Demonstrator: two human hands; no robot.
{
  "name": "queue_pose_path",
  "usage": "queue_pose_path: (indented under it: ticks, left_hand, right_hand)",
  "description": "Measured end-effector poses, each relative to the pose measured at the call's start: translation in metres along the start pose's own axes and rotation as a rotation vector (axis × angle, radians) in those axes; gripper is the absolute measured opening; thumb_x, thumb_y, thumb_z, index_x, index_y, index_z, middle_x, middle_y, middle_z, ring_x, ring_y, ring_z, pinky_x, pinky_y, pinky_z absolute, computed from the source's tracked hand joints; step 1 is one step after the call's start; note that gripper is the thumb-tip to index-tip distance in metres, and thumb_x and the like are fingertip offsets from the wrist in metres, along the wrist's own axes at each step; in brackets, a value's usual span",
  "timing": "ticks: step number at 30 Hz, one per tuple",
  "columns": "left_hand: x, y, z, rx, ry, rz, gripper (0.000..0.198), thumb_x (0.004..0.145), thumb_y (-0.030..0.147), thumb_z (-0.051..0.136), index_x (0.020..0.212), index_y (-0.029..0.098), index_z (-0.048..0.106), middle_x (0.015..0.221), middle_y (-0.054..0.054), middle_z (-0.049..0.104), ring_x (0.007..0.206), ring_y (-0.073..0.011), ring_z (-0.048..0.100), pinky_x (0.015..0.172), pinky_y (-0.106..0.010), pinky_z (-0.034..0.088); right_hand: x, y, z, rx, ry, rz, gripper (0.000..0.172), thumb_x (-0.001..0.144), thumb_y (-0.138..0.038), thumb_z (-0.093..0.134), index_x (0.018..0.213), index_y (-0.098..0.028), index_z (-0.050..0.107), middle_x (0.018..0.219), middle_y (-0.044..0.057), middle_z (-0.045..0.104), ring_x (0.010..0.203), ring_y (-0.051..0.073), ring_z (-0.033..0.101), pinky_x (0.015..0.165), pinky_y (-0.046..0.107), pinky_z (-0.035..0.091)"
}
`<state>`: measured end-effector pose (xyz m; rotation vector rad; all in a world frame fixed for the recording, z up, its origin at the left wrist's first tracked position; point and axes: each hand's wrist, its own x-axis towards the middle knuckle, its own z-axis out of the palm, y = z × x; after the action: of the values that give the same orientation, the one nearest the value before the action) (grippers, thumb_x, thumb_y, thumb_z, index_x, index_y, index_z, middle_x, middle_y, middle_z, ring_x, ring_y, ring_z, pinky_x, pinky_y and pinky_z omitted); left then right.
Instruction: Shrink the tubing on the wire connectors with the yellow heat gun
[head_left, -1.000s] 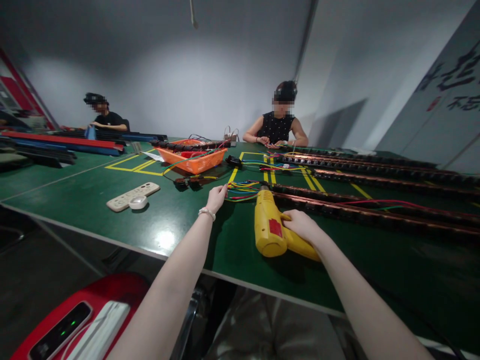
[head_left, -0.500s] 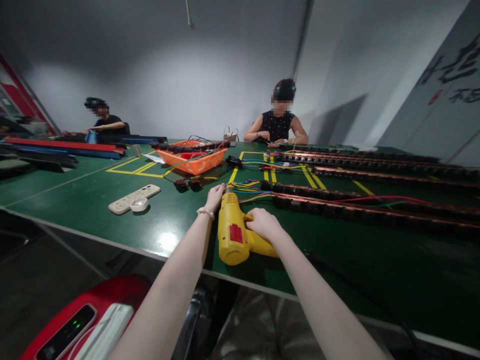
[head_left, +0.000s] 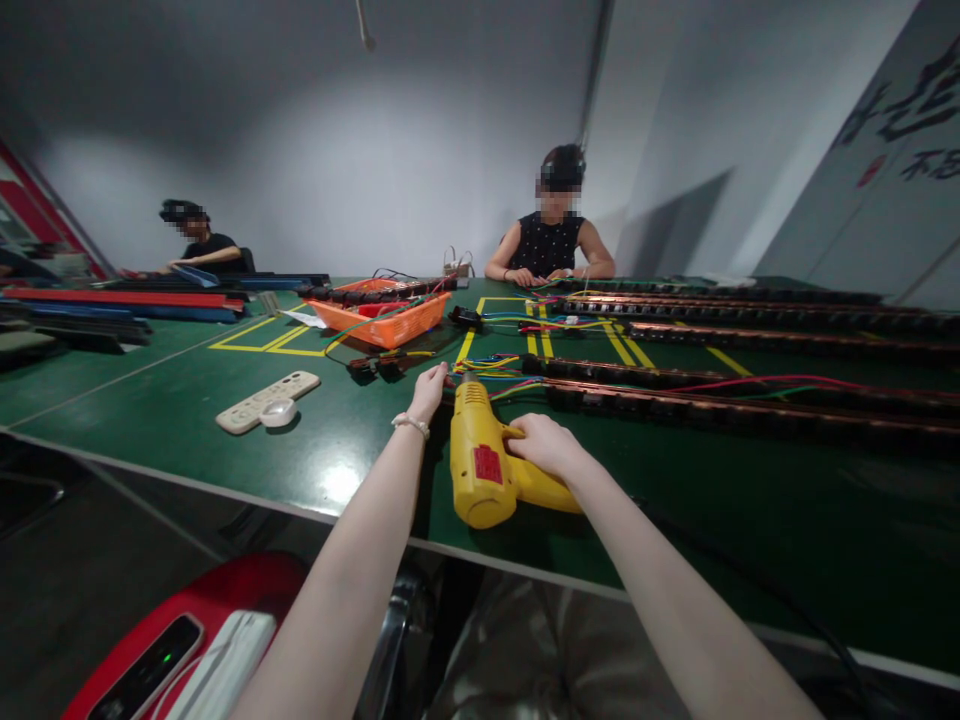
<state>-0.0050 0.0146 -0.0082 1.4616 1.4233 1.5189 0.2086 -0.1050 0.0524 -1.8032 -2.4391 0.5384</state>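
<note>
My right hand is wrapped round the handle of a yellow heat gun, which lies low over the table with its nozzle pointing away from me. To the left of the nozzle, my left hand is closed at the ends of coloured wires; the fingertips pinch there, though the exact wire is partly hidden. The wires run right into long black strips with copper-coloured rails.
A green table carries an orange basket of parts, a beige remote-like object and a small white case. Black connectors lie ahead. Opposite sits a co-worker; another person sits far left.
The heat gun and my right hand have shifted a little to the right, away from my left hand. My left hand stays at the wire ends.
</note>
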Motion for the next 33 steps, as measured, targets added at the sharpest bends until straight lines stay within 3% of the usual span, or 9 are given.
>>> queue_pose_path:
  ticks: [10,14,19,22,27,33]
  left_hand:
    - [-0.003,0.002,-0.001,-0.029,-0.015,-0.019,0.045,0.084,0.049,0.043,0.053,0.018,0.048,0.056,-0.002,0.056,0.059,-0.0134,0.052,0.064,-0.025,0.039]
    - [-0.007,0.005,-0.002,0.112,-0.006,0.015,0.044,0.087,0.042,0.040,0.052,0.017,0.049,0.056,-0.002,0.056,0.060,-0.0139,0.051,0.064,-0.025,0.037]
    - [-0.016,0.017,-0.003,0.436,0.092,0.008,0.045,0.089,0.041,0.040,0.054,0.018,0.055,0.059,-0.003,0.059,0.070,-0.0187,0.056,0.074,-0.029,0.036]
    - [-0.017,0.020,-0.002,0.526,0.048,-0.043,0.051,0.089,0.043,0.040,0.047,0.018,0.054,0.054,-0.005,0.059,0.071,-0.0223,0.058,0.079,-0.032,0.035]
    - [-0.013,0.014,-0.001,0.485,-0.109,-0.056,0.055,0.086,0.053,0.042,0.044,0.019,0.054,0.046,-0.004,0.053,0.057,-0.0207,0.054,0.067,-0.029,0.034]
    - [-0.014,0.013,0.001,0.355,-0.050,-0.022,0.061,0.086,0.059,0.034,0.042,0.020,0.048,0.047,-0.005,0.053,0.052,-0.0169,0.049,0.059,-0.028,0.032]
  right_hand:
    - [-0.021,0.054,-0.012,0.074,0.014,0.174,0.034,0.089,-0.044,0.052,0.108,-0.017,0.059,0.106,0.006,0.061,0.094,0.017,0.058,0.084,0.040,0.048]
    - [-0.029,0.064,-0.016,0.091,0.033,0.210,0.035,0.089,-0.046,0.051,0.106,-0.017,0.060,0.104,0.005,0.062,0.091,0.017,0.059,0.083,0.039,0.048]
    - [-0.032,0.062,-0.020,0.067,0.042,0.200,0.034,0.089,-0.047,0.051,0.101,-0.017,0.061,0.098,0.004,0.063,0.089,0.016,0.058,0.082,0.038,0.047]
    - [-0.031,0.060,-0.021,0.038,0.037,0.206,0.033,0.088,-0.047,0.052,0.101,-0.017,0.061,0.099,0.005,0.062,0.090,0.017,0.058,0.083,0.039,0.047]
    - [-0.026,0.050,-0.016,0.005,0.020,0.190,0.033,0.089,-0.044,0.052,0.107,-0.017,0.059,0.106,0.005,0.061,0.095,0.017,0.058,0.085,0.040,0.048]
    - [-0.012,0.025,-0.005,-0.026,-0.018,0.099,0.030,0.089,-0.042,0.053,0.106,-0.017,0.059,0.106,0.005,0.061,0.094,0.017,0.058,0.084,0.039,0.049]
